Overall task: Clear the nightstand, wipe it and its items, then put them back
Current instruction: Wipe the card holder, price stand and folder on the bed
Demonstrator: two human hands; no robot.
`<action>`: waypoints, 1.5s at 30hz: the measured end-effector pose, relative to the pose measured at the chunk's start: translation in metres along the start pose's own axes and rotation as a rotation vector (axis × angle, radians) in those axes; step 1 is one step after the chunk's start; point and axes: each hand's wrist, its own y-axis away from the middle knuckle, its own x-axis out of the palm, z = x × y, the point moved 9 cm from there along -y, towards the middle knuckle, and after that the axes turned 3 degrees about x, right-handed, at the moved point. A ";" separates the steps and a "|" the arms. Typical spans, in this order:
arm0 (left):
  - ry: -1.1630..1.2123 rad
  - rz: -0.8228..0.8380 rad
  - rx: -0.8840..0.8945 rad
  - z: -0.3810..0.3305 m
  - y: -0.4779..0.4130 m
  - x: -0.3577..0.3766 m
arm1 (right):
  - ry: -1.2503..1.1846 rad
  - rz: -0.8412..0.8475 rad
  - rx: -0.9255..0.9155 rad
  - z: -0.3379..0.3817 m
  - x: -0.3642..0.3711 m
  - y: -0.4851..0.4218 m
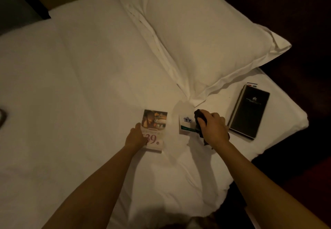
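Observation:
On the white bed [71, 85] lie three nightstand items. A promo card [155, 123] with a photo and a large "39" lies under the fingers of my left hand [137, 138], which grips its left edge. To its right lies a white card [186, 124] with a crown logo and a green stripe. My right hand [213, 128] is shut on a dark cloth [199, 116] and presses it onto that white card's right side. A black booklet [249, 111] lies farther right, near the bed corner. The nightstand is out of view.
A large white pillow [206, 37] lies behind the items, its corner touching the white card. A second pillow [93, 37] is at the left. The bed's right edge drops to a dark floor [304, 148]. A small card end [252, 85] peeks out behind the booklet.

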 end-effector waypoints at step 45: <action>0.977 0.332 0.224 -0.124 0.169 -0.128 | -0.362 -0.542 -0.034 0.087 -0.162 0.099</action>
